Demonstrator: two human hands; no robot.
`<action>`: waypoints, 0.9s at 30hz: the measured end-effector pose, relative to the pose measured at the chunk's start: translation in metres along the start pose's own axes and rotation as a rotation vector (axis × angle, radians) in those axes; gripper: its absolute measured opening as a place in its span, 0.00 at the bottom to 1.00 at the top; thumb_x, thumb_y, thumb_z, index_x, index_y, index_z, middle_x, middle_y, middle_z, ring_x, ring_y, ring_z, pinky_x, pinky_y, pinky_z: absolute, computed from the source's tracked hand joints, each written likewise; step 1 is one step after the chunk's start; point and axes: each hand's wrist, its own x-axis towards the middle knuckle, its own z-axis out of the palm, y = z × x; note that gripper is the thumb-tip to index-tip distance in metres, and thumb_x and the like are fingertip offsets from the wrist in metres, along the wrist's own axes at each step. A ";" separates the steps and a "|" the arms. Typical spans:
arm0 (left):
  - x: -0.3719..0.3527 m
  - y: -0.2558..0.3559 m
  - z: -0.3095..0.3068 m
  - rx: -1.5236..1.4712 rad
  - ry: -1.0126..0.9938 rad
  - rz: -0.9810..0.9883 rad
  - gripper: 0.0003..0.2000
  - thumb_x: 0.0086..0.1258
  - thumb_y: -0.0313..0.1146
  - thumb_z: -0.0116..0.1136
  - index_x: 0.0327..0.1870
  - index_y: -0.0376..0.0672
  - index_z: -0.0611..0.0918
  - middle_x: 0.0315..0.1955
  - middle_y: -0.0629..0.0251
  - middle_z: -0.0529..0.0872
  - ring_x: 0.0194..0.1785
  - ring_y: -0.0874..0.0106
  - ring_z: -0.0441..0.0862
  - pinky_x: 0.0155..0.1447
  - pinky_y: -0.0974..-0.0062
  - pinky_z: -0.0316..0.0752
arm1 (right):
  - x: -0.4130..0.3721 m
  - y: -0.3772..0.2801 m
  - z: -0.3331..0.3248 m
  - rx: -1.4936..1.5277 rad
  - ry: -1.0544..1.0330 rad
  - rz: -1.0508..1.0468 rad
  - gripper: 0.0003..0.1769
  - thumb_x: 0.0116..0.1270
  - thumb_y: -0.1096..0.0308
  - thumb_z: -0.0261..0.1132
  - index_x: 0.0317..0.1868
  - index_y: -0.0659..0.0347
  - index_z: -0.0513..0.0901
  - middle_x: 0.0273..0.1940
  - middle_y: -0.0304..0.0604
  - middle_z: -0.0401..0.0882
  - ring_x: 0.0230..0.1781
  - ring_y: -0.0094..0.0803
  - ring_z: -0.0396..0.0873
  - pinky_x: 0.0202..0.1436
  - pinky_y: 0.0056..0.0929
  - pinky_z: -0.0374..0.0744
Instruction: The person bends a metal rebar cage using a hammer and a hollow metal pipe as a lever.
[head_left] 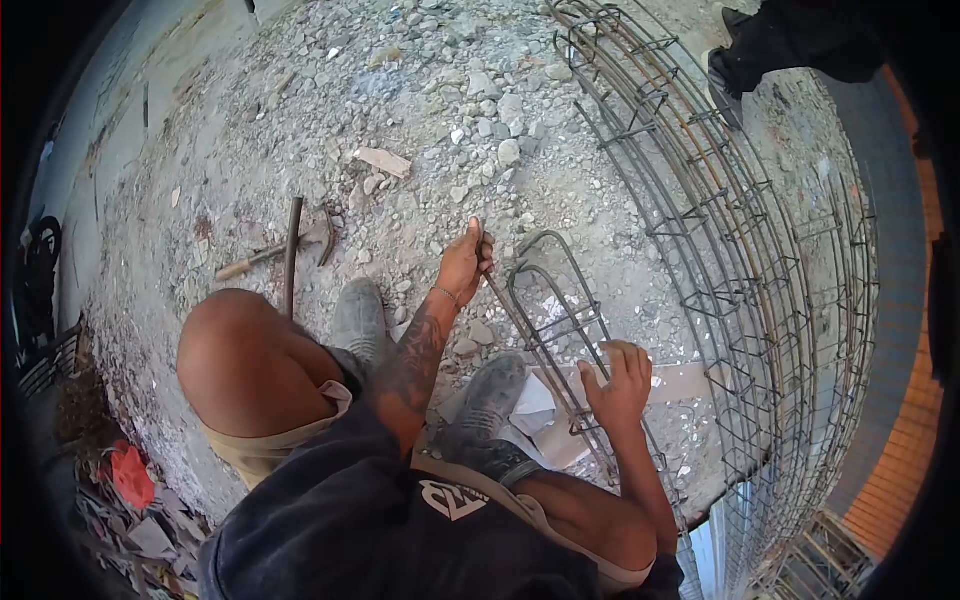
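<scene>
- The steel rod (510, 310) lies slantwise on the gravel ground (450, 100). Its long axis runs from the far end, up by the left hand (463, 262), back toward the person's right knee.
- It lies along the left edge of the small steel frame (548, 237), touching it or just beside it; I cannot tell which.
- The left hand is at the rod's far end, and the right hand (618, 385) is at the near end of the frame. The frame stretches between the two hands, its rounded end pointing away from the person.
- The left hand's fingers (474, 238) are curled tight around the top of the rod, with the thumb side uppermost.
- The right hand's fingers (628, 352) are spread and slightly bent, laid on top of the frame's bars. They press or steady it rather than close around any one bar.
- A pale board (690, 380) lies crosswise under the near part of the frame, just beside the right hand.
- The person crouches, with one shoe (358, 315) left of the rod and the other shoe (490, 385) close against it.
- A big steel cage (700, 200) curves along the right, apart from the small frame.
- Another person's shoe (722, 85) stands at the cage's far end.
- A bent bar (292, 250) lies well to the left, out of reach of either hand.
</scene>
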 end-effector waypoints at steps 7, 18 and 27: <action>-0.003 0.021 -0.020 0.296 0.232 0.096 0.23 0.67 0.50 0.45 0.42 0.34 0.78 0.36 0.58 0.81 0.35 0.70 0.78 0.43 0.74 0.72 | 0.089 0.003 0.049 0.053 -0.246 -0.065 0.35 0.48 0.54 0.68 0.52 0.66 0.68 0.53 0.54 0.65 0.54 0.48 0.64 0.56 0.41 0.63; -0.063 0.098 -0.221 1.345 1.362 0.028 0.27 0.59 0.48 0.53 0.55 0.39 0.69 0.51 0.50 0.72 0.56 0.58 0.69 0.62 0.57 0.56 | 0.124 0.013 0.083 0.233 -0.562 0.116 0.46 0.57 0.56 0.62 0.66 0.65 0.44 0.60 0.63 0.54 0.59 0.57 0.59 0.59 0.41 0.64; -0.083 0.115 -0.161 1.207 1.060 0.453 0.19 0.61 0.48 0.54 0.31 0.38 0.76 0.23 0.52 0.79 0.29 0.53 0.76 0.34 0.62 0.68 | 0.128 0.017 0.083 0.254 -0.524 0.117 0.46 0.57 0.53 0.62 0.65 0.66 0.47 0.57 0.58 0.60 0.47 0.45 0.72 0.50 0.37 0.71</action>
